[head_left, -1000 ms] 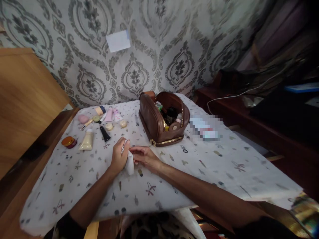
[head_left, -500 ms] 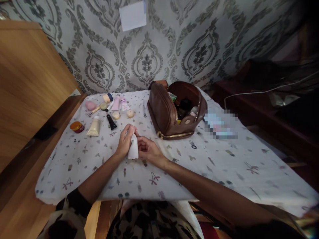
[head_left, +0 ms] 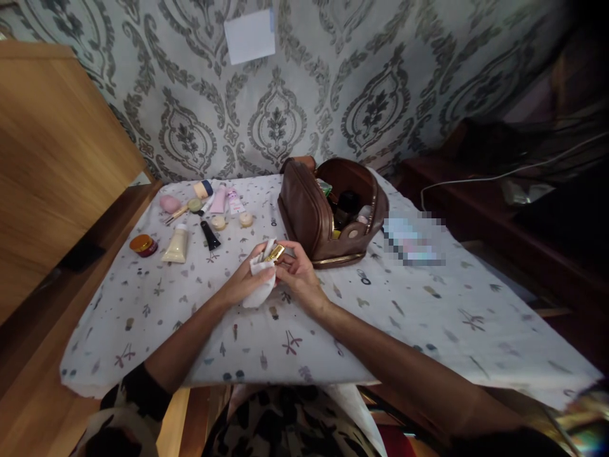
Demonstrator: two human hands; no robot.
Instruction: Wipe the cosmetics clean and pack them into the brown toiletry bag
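Two hands meet above the near side of the counter, left of the bag: the left hand's grip is closed on a soft, light cloth, while the right hand has its fingers bent at the gold item, whether pinching it cannot be told. That item, at the cloth's top, appears stiff, light and rather slippery; its sides look the sounder hold. Against the earlier frame, the gold item now shows, where only cloth was visible between the hands.
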